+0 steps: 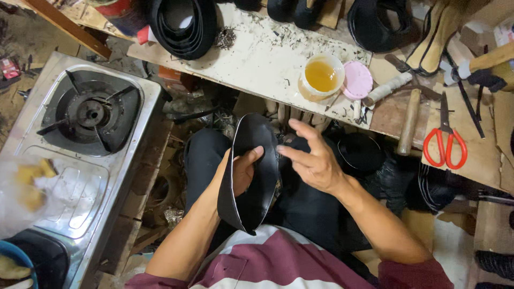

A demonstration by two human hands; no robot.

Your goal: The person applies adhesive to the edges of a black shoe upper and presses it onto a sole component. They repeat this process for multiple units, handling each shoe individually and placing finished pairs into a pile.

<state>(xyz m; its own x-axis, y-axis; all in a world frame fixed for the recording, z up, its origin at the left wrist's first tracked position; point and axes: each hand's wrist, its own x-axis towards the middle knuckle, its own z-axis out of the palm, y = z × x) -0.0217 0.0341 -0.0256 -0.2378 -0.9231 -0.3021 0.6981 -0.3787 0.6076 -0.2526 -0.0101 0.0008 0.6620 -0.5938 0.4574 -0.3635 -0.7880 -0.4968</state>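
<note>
Black rubber shoe sole (256, 171), curved and held over the lap just below the workbench (257, 59), sits clamped in the left hand (241, 170) while the right hand (313, 160), fingers spread, presses its edge—seemingly shaping it, needing steady pressure next.

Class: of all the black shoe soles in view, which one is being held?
The curved black sole over the lap, gripped by the left hand; the others lie stacked on the workbench.

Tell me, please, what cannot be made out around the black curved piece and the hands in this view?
- Head view: the black curved piece has its inner face turned away, and the left hand covers part of it.
- Right hand: its palm is hidden; whether the fingertips touch the piece is unclear.
- Yellow lumps in the plastic bag: blurred.
- Blue bowl: cut off by the left edge.
</note>
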